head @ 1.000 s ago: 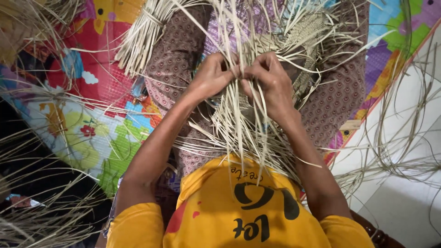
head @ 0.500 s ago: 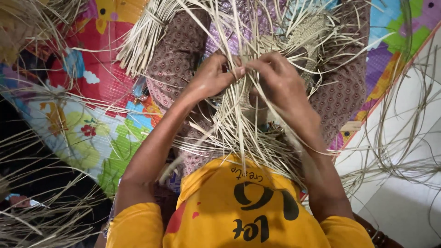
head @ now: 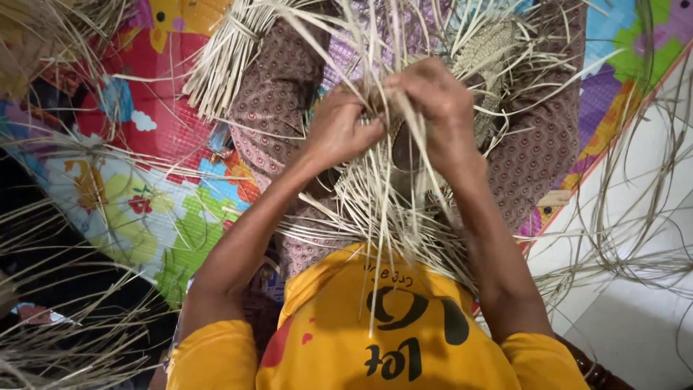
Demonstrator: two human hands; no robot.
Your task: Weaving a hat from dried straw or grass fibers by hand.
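Note:
I look down over my yellow shirt at a half-woven piece of pale straw resting on my lap. Its loose strips fan out toward me and away. My left hand pinches a few strips at the woven edge. My right hand is closed on neighbouring strips just beside it, fingers curled over them. The two hands almost touch. A finished woven patch shows beyond my right hand, partly hidden by it.
A bundle of cut straw lies across my left knee on the brown patterned cloth. A colourful play mat covers the floor at left. Loose straw spreads at lower left, and thin strands trail over white tile at right.
Both hands have stayed together at the woven edge, shifting slightly as they work the strips. My right hand has closed more over the strips.

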